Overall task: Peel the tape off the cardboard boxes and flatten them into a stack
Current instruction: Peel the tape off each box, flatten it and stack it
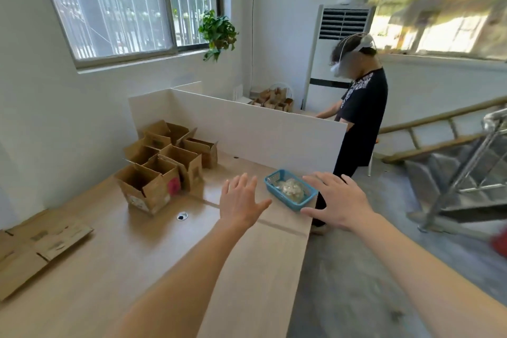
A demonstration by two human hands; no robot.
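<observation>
Landmark: I take the blue basket [291, 192] as my reference; it sits at the right edge of the wooden desk [131, 269].
Left hand: my left hand [241, 202] hangs over the desk just left of the basket, palm down, fingers spread and straight, holding nothing.
Right hand: my right hand [336, 200] is just right of the basket, beyond the desk edge, fingers spread, thumb pointing to the basket; I cannot tell if it touches the rim.
Basket content: a crumpled clear lump [292, 189] lies inside; I cannot tell what material it is.
Open boxes: a group of cardboard boxes [167, 164] stands on the desk to the left of the basket and further back, flaps up, close against each other. The nearest one has a pink label [173, 186] on its side.
Flattened cardboard: flat cardboard sheets [38, 244] lie far left of the basket, at the near left part of the desk, overlapping.
Cable hole: a small round hole [182, 216] is in the desk, left of the basket, in front of the boxes.
Divider: a white partition [247, 123] stands behind the basket.
Other person: a person in dark clothes [359, 118] stands behind the basket, beyond the partition end.
</observation>
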